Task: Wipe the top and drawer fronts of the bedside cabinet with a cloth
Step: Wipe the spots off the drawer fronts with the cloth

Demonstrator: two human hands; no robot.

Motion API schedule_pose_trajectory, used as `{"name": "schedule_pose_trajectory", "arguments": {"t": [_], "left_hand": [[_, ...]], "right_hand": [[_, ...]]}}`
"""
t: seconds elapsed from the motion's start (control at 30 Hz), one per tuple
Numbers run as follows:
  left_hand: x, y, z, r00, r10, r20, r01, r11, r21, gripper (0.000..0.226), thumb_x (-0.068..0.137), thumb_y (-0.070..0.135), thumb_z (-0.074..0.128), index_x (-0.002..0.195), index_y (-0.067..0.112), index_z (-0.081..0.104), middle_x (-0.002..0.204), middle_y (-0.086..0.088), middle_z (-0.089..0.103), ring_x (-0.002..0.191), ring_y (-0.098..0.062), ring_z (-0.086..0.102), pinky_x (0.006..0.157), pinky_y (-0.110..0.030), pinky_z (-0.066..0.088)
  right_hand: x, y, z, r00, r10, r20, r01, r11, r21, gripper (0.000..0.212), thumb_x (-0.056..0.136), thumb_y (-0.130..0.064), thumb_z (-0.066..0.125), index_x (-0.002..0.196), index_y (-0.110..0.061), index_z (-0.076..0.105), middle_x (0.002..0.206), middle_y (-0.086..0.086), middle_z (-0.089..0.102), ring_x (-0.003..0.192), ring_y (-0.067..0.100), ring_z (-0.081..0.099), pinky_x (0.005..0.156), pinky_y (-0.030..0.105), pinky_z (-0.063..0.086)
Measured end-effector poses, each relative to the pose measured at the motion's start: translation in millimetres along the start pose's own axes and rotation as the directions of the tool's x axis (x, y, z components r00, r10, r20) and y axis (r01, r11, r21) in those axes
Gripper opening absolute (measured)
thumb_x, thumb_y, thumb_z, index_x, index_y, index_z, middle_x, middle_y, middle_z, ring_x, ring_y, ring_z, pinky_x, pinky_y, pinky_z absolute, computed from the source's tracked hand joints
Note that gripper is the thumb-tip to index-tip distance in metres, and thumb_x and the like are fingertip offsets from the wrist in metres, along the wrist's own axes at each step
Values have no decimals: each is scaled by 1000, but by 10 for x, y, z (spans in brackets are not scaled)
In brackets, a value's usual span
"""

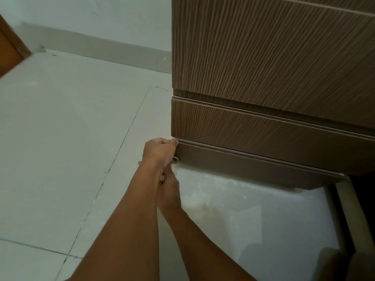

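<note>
The head camera looks down at the lower left corner of the cabinet, which fills the upper right of the view with its ribbed brown wood fronts. Both bare arms reach in from the bottom edge and meet at that corner. The left hand is uppermost, with its fingers curled tightly over the top left corner of the bottom drawer front, just below the narrow drawer front above it. A small pale scrap shows just under this hand, against the corner; whether it is the cloth cannot be told. The right hand lies lower, near the floor and just beside the cabinet's foot. Its fingers are hidden behind the left forearm, so its grip cannot be told. A whitish, dusty patch spreads on the pale tiles under the bottom drawer front. Along the far side a grey skirting board runs below a pale wall, and an orange-brown door cuts into the left edge.
</note>
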State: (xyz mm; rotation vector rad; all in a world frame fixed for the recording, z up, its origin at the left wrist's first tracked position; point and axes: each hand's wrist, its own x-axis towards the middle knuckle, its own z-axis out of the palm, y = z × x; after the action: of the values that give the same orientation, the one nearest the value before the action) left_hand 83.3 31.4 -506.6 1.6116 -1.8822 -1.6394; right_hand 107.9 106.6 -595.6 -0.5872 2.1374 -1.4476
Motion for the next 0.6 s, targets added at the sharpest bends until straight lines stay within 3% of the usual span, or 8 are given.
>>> {"name": "schedule_pose_trajectory", "arguments": {"t": [0.03,0.1,0.17,0.23,0.33,0.5,0.6], "left_hand": [[-5,11,-11,1000,-1,1,1,1000,8,22,87,41,63,72,25,63,88,4,67,102,-26,61,106,-52,35],[-4,20,-23,1000,1,6,-1,1000,17,22,88,40,64,71,24,62,88,6,64,108,-26,58,108,-52,32],[3,16,-24,1000,3,14,-3,1000,2,22,87,37,65,71,23,62,81,11,59,104,-24,58,107,-46,34],[5,26,-14,1000,3,23,-2,1000,-23,21,88,34,65,71,22,62,78,12,57,95,-20,58,93,-32,40],[13,10,-10,999,26,24,-25,999,-33,20,89,32,64,73,21,61,77,11,56,84,-15,54,77,-26,37],[17,-3,-19,997,77,18,-77,997,-8,21,92,31,61,79,15,65,75,11,57,80,-15,54,76,-26,37],[24,29,-88,994,92,51,-95,994,56,24,94,33,54,92,14,69,80,5,62,84,-17,55,76,-27,36]], "right_hand": [[-40,50,-46,985,42,167,-51,997,49,34,102,-12,45,135,-15,54,124,9,65,116,27,61,99,39,49],[-98,181,-153,932,134,337,-162,985,57,45,99,-3,45,140,-20,52,122,8,67,110,23,63,100,39,50],[-177,285,-253,938,248,242,-281,953,111,55,96,5,43,143,-23,50,119,8,69,106,23,65,98,40,51],[-213,357,-328,922,383,56,-385,894,230,50,98,3,41,141,-21,52,119,10,69,107,24,66,97,43,52],[-112,329,-412,823,557,-116,-466,776,425,41,100,-2,43,136,-14,57,119,13,68,109,28,65,99,45,51],[299,-61,-399,760,628,-167,-439,686,580,32,93,8,46,118,-3,62,112,17,69,99,29,66,92,38,53],[418,-288,-263,741,662,-110,-453,614,647,27,88,15,45,100,0,65,101,20,67,89,31,66,82,37,55]]}}
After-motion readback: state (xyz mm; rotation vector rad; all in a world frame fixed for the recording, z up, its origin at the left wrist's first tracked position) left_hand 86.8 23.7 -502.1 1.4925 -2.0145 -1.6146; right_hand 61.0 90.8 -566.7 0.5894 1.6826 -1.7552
